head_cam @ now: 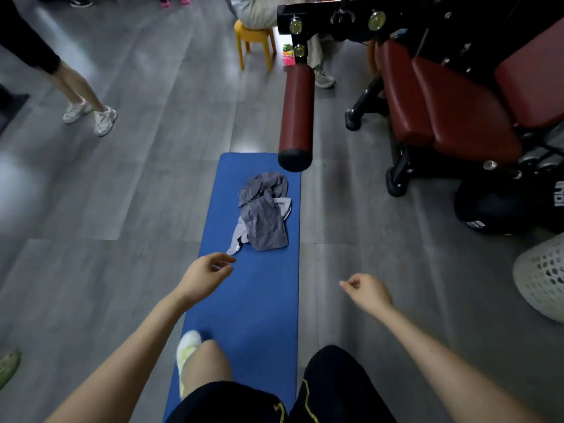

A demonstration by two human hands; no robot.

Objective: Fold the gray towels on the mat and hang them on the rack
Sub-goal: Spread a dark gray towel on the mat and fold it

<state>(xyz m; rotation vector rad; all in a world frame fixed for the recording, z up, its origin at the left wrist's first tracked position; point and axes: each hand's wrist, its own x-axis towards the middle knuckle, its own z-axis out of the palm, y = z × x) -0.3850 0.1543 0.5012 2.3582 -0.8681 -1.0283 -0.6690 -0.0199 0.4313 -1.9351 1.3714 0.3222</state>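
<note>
"So, anything folded?"
"Nothing yet: the gray towels (264, 213) lie crumpled on the mat (259, 300). My left hand (204, 277) hovers by a corner, right hand (367, 293) aside, fingers (224, 257) loosely curled, both empty."

The mat (253, 300) lies lengthwise on the floor (137, 178), running away from the person. The towels (264, 213) lie heaped on its far half. The left hand (207, 277) is over the mat, just before the heap; the right hand (367, 293) is beyond the mat's right edge. An exercise machine (451, 111) stands to the right.
</note>
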